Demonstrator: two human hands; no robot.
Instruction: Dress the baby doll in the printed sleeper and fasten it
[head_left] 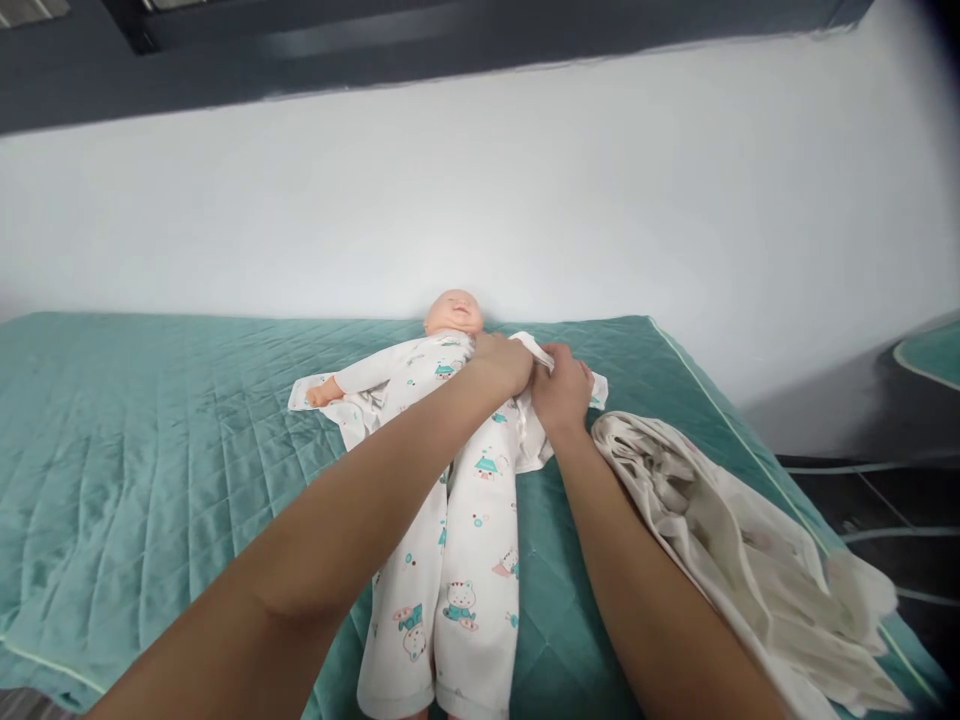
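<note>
A baby doll [454, 312] lies on its back, head toward the wall, in white printed trousers [476, 560] and a white printed shirt [431, 368]. My left hand [504, 358] is closed at the doll's shoulder on the right side of the view, against the shirt's cloth; its fingertips are mostly hidden. Close beside it, my right hand [561, 388] pinches the shirt sleeve [532, 347] on that side. The doll's arm there is hidden by my hands. Its other hand [325, 392] rests on spread white cloth.
A green quilted cover [187, 450] lies under the doll, its piped edge running down the right. A crumpled off-white cloth [720, 520] lies beside my right forearm. Behind stands a white wall [450, 200], with dark floor [885, 510] at the right.
</note>
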